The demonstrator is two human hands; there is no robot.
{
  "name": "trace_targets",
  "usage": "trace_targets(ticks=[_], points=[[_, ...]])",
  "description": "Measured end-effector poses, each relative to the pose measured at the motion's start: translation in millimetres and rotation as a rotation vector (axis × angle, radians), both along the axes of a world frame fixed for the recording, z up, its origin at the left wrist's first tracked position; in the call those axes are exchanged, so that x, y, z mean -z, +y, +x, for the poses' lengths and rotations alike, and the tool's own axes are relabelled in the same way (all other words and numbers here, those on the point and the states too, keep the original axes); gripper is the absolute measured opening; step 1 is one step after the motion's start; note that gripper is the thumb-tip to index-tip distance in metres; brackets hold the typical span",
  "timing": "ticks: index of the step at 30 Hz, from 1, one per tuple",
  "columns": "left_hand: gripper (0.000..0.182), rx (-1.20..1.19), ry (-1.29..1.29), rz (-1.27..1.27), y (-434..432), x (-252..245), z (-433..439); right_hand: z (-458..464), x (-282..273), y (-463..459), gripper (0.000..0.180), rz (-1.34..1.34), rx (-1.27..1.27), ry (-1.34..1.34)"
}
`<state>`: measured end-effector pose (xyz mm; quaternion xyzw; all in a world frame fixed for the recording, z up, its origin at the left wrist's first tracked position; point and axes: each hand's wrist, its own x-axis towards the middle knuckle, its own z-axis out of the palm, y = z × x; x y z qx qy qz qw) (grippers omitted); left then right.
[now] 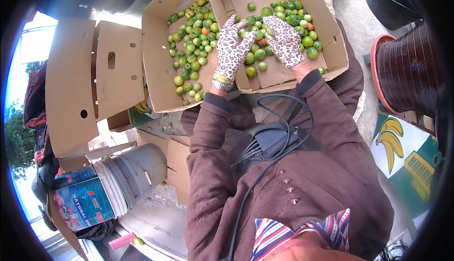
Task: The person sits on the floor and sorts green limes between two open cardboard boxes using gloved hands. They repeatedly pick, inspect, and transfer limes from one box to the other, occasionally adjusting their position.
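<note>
My left hand (232, 49), in a leopard-print glove with a metal-band wristwatch (221, 85) below the cuff, reaches over the near part of the right cardboard box (328, 44). Its fingers are spread beside green tomatoes, and nothing shows in its grasp. My right hand (284, 41), gloved alike, is over the tomato pile (260, 54) in that box. A pale green tomato (268, 30) shows between its thumb and fingers; whether it is gripped cannot be told. More small tomatoes (193, 41), mostly green with a few orange, lie in the left cardboard box (156, 37).
Upright cardboard flaps (118, 65) and stacked plastic buckets (117, 183) stand at left. A black bucket (390, 2), a dark ribbed container with an orange rim (408, 69) and a banana-print box (400, 147) are at right. A cable (244, 197) runs across my lap.
</note>
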<state>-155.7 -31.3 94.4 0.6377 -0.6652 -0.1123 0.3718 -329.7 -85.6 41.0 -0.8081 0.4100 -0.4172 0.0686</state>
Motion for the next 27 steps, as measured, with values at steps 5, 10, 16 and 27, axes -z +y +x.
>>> trace_targets(ticks=[5, 10, 16, 27], points=[[0.042, -0.251, -0.096, 0.475, 18, 35, 139, -8, 11, -8, 0.045, -0.045, 0.28, 0.205], [0.052, -0.063, -0.63, 1.22, 73, 109, 225, -9, 14, -8, 0.046, 0.034, 0.275, 0.212], [0.046, -0.031, -0.662, 1.393, 71, 109, 197, -16, 19, -8, 0.037, 0.129, 0.205, 0.19], [0.04, -0.032, -0.29, 1.315, 75, 118, 199, -10, 22, -3, 0.031, 0.244, 0.129, 0.174]])
